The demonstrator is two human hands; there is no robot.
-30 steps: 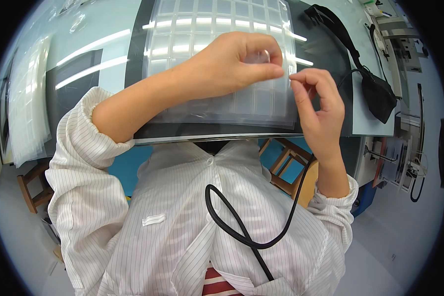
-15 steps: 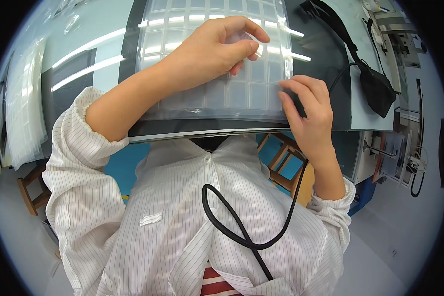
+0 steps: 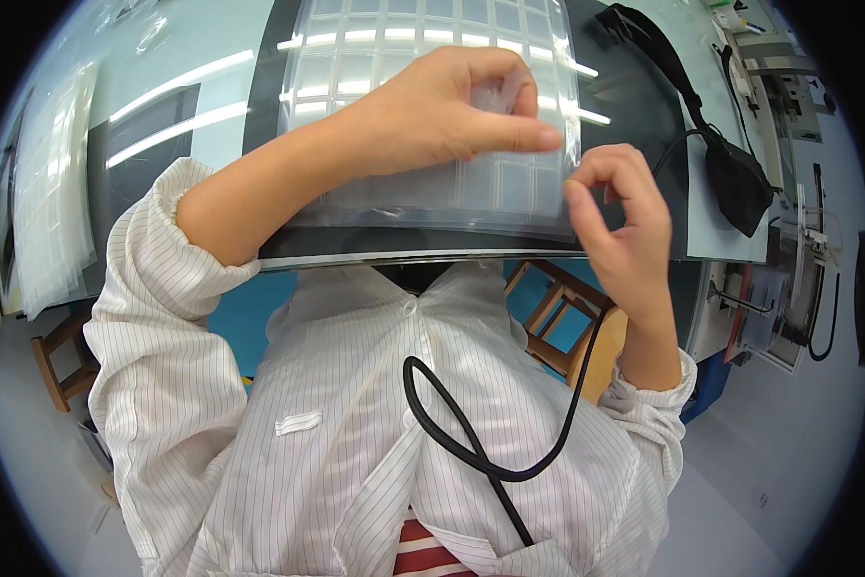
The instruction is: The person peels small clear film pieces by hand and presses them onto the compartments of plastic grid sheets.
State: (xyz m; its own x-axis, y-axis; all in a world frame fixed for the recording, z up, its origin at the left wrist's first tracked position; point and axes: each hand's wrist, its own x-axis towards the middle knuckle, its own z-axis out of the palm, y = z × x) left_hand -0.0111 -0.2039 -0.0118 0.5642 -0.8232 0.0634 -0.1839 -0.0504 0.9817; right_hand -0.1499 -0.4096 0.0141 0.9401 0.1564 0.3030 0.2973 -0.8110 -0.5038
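A stack of clear plastic sheets (image 3: pixel 509 197) with a grid of square pockets lies on the dark mat in front of me, shiny with light reflections. My left hand (image 3: pixel 461 111) is over the middle of it, fingers curled around a crumpled bit of clear plastic film (image 3: pixel 494 96), the thumb pointing right. At the stack's right edge is my right hand (image 3: pixel 630 216), its thumb and forefinger pinched together at the edge of the plastic. Exactly how much plastic is between these fingertips is too small to tell.
Another pile of clear plastic (image 3: pixel 52 192) lies at the far left. A black strap with a pouch (image 3: pixel 736 183) rests at the right of the table. A black cable (image 3: pixel 509 476) loops across my shirt. Wooden stools (image 3: pixel 562 327) stand below the table edge.
My left hand has moved right and slightly down with the film, its thumb now stretched out. My right hand has shifted a little right, its forefinger bending to meet the thumb.
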